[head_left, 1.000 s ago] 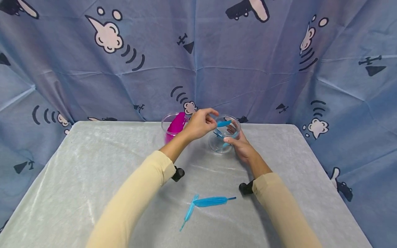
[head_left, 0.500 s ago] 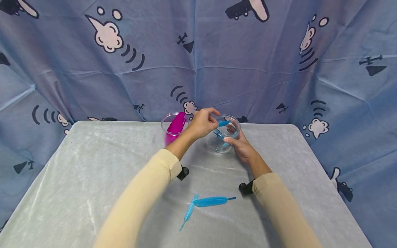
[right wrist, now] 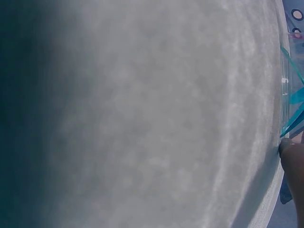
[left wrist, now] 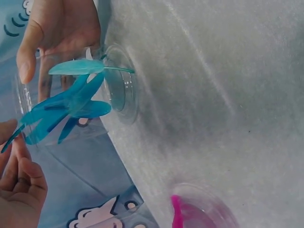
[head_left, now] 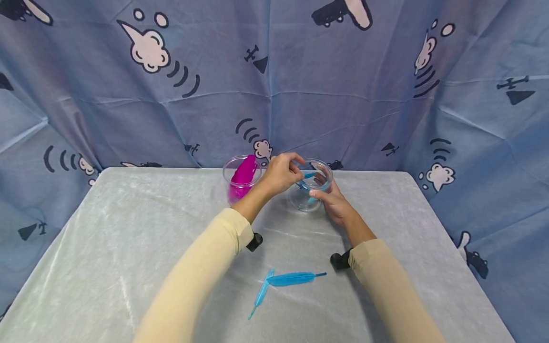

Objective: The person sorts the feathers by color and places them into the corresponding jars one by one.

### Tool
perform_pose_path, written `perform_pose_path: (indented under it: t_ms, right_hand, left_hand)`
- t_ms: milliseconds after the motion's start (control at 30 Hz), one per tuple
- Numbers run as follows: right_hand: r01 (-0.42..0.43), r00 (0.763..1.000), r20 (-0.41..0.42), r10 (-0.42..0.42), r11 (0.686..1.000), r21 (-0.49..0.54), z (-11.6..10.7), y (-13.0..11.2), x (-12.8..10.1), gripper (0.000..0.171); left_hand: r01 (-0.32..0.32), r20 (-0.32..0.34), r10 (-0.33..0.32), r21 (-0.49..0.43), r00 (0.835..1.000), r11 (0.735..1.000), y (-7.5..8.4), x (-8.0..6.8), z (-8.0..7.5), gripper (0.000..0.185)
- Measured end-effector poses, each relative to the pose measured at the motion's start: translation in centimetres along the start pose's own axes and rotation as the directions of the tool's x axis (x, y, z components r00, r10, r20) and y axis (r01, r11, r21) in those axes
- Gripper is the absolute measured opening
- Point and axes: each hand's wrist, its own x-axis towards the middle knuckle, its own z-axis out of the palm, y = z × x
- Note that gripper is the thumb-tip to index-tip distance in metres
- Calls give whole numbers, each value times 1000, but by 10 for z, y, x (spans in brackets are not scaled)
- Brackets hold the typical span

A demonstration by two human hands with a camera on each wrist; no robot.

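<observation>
My left hand (head_left: 280,174) pinches the quill of a blue feather (head_left: 309,176) over the mouth of a clear plastic cup (head_left: 302,206). The feather's vane dips inside the rim. Around the cup's far right side curls my right hand (head_left: 333,202), thumb near the rim and fingers behind the wall. Through the cup wall, the left wrist view shows a teal feather (left wrist: 76,67) and several blue feathers (left wrist: 69,107) fanned together. In the right wrist view only a fingertip (right wrist: 286,145) and part of the cup show at the right edge.
Left of my left hand stands another clear cup (head_left: 226,174) with magenta feathers (head_left: 243,174) in it. Nearer on the grey tablecloth (head_left: 128,247) lie two blue feathers, one sideways (head_left: 291,279) and one slanted (head_left: 262,293), meeting at their tips. A patterned blue curtain (head_left: 274,71) hangs behind.
My left hand has shifted slightly right, and the feather it pinches sits lower in the cup's mouth. My right hand and the cup have stayed in place.
</observation>
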Motion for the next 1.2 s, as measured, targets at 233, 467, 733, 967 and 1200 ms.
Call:
perform_pose_path:
  t_ms: [233, 467, 733, 967, 1200]
  right_hand:
    - [11, 1000, 8, -11, 1000, 3, 0, 1, -1, 82]
    - [25, 1000, 10, -25, 1000, 6, 0, 3, 0, 85]
    - [64, 998, 27, -65, 998, 20, -1, 4, 0, 81]
    - [76, 997, 18, -76, 997, -1, 0, 4, -1, 77]
    - [64, 998, 9, -64, 998, 10, -1, 3, -1, 79]
  left_hand:
    - [-22, -46, 19, -55, 999, 998, -3, -3, 2, 30]
    - [-156, -110, 146, -84, 983, 984, -4, -20, 0, 25]
    - [-328, 32, 334, -118, 942, 937, 4, -59, 8, 26]
    - [-350, 202, 369, -125, 907, 928, -1, -93, 13, 31]
    - [-320, 324, 354, -154, 878, 935, -20, -119, 18, 34]
